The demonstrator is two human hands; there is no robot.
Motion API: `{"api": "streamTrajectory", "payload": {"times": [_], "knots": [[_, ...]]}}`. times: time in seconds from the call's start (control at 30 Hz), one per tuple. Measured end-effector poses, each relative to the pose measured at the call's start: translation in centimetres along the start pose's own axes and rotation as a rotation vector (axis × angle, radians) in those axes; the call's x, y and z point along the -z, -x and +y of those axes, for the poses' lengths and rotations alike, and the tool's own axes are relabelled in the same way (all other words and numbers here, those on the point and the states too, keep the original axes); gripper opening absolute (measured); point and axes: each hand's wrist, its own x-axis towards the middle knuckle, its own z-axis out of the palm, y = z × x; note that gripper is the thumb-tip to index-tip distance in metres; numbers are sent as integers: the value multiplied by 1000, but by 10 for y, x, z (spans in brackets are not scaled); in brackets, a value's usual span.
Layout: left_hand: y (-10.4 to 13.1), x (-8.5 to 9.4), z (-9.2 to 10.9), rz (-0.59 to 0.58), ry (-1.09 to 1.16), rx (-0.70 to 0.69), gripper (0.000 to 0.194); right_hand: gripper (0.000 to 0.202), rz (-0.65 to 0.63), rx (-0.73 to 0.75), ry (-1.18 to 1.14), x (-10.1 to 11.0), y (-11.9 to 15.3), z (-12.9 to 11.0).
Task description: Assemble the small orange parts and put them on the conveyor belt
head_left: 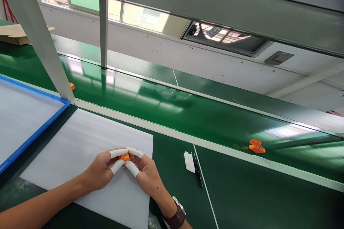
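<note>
Between the fingertips of both hands is a small orange piece (pixel 124 157), held over a white foam sheet (pixel 107 200). My left hand (pixel 103 168) pinches it from the left, with white covers on the thumb and index finger. From the right, my right hand (pixel 143 170) grips the same piece, its thumb and index finger also covered in white. A tiny metallic bit shows under the piece between the thumbs, too small to make out. A watch with a dark strap is on my right wrist.
A white card (pixel 189 162) and a thin black tool (pixel 198 170) lie right of the sheet. Beyond the pale rail (pixel 172 131), an open orange part (pixel 257 146) rests on the green belt (pixel 166 109). A blue-edged tray (pixel 34 136) and grey post (pixel 45 39) stand left.
</note>
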Motion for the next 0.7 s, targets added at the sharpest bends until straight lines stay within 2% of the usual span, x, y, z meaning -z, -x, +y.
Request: {"api": "streamTrajectory", "payload": {"times": [0.17,0.27,0.47,0.53,0.7], "knots": [[-2,0,4,36,43,88,39,39,-38,-15,-45,2,2,-1],[-3,2,5,49,73,123,38,38,-86,-5,29,9,1,-3],[-4,5,4,67,82,151,34,23,152,317,502,25,-4,3],[-5,6,4,44,85,152,34,25,163,404,565,27,-5,7],[-5,11,5,10,86,157,39,36,93,571,785,28,-7,15]]}}
